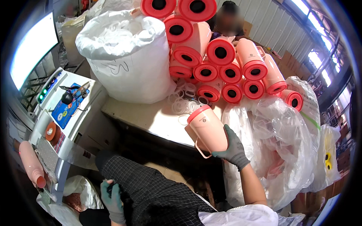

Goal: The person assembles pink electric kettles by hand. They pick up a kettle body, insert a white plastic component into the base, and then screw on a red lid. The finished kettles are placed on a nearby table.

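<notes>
My right hand (234,149), in a grey-green glove, is closed around the lower end of a pink jug (206,127). The jug lies tilted over the table's near edge, its red-rimmed end pointing away and its looped handle at the lower left. My left hand (112,199), gloved with a bare fingertip showing, is low beside my thigh; its fingers are curled, and what they may hold is hidden. Several white rings (183,103) lie loose on the table just beyond the jug.
Many similar pink jugs (252,60) are stacked at the back, red ends toward me. A large white sack (130,71) stands left of them. Clear plastic bags (269,150) bulge at the right. At left is a white machine (96,96) with another pink vessel (32,164). Behind the stack sits a person (228,19).
</notes>
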### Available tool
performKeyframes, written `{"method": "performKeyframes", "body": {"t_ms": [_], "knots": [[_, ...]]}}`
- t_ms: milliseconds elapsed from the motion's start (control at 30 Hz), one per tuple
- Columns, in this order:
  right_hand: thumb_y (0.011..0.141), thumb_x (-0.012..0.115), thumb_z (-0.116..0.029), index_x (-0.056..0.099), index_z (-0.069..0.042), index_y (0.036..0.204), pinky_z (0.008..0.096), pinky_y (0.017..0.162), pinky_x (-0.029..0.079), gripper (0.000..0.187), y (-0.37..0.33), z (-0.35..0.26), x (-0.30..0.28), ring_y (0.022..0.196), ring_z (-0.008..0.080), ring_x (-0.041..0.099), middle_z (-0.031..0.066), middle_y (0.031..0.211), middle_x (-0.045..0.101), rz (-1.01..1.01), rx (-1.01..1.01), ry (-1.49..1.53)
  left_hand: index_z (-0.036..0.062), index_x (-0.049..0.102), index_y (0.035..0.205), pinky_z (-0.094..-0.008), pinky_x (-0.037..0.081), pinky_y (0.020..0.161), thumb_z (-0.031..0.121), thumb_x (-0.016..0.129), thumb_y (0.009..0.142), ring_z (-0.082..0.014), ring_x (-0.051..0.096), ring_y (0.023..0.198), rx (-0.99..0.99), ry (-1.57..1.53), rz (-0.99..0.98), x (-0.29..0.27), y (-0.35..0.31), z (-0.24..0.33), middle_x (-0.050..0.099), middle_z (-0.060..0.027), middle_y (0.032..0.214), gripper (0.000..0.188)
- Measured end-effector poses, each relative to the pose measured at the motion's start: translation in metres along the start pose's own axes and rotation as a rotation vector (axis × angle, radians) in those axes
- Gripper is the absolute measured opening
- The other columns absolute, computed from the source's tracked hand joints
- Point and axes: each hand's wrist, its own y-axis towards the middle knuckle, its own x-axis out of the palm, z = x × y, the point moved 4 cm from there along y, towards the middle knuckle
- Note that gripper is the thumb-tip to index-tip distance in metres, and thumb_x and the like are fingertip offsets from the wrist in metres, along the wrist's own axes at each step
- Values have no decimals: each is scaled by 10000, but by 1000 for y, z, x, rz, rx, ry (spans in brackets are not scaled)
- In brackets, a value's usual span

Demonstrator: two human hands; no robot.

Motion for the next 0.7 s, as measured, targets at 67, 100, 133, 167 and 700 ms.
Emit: {"method": "performKeyframes", "body": {"t_ms": [67, 100, 133, 167, 700], "knots": [[525, 950, -530, 411, 42, 1527, 495, 1126, 432, 1273, 0, -9, -19, 1328, 439, 533, 274, 1467, 507, -24, -102, -172, 45, 612, 1182, -262, 477, 814, 25, 630, 947, -115, 573, 912, 68, 80, -47, 6, 2, -5, 600, -31, 1057, 236], [526, 959, -522, 416, 32, 1530, 491, 1136, 428, 1269, 1, -11, -25, 1332, 417, 537, 254, 1483, 504, 32, -184, -179, 45, 612, 1179, -265, 477, 820, 21, 630, 946, -114, 571, 920, 49, 46, -70, 10, -1, 0, 600, -31, 1060, 235], [527, 968, -514, 420, 21, 1533, 488, 1147, 423, 1265, 0, -13, -31, 1336, 395, 541, 235, 1499, 501, 87, -269, -186, 45, 611, 1175, -268, 476, 825, 16, 630, 944, -113, 569, 928, 29, 11, -92, 13, -4, 6, 600, -31, 1064, 233], [528, 977, -507, 424, 10, 1536, 484, 1157, 418, 1261, 0, -18, -34, 1341, 374, 545, 215, 1515, 498, 140, -354, -190, 42, 611, 1174, -273, 476, 824, 17, 625, 947, -113, 568, 932, 36, 3, -71, 9, -6, -1, 600, -31, 1066, 228], [685, 807, -747, 467, 14, 1487, 471, 1113, 425, 1157, 382, -81, -243, 1332, 418, 538, 281, 1448, 540, 902, 259, 103, 33, 613, 1091, -272, 494, 702, 72, 617, 987, -114, 584, 759, -45, -85, 135, -44, -16, -48, 611, -39, 888, 112]]}}
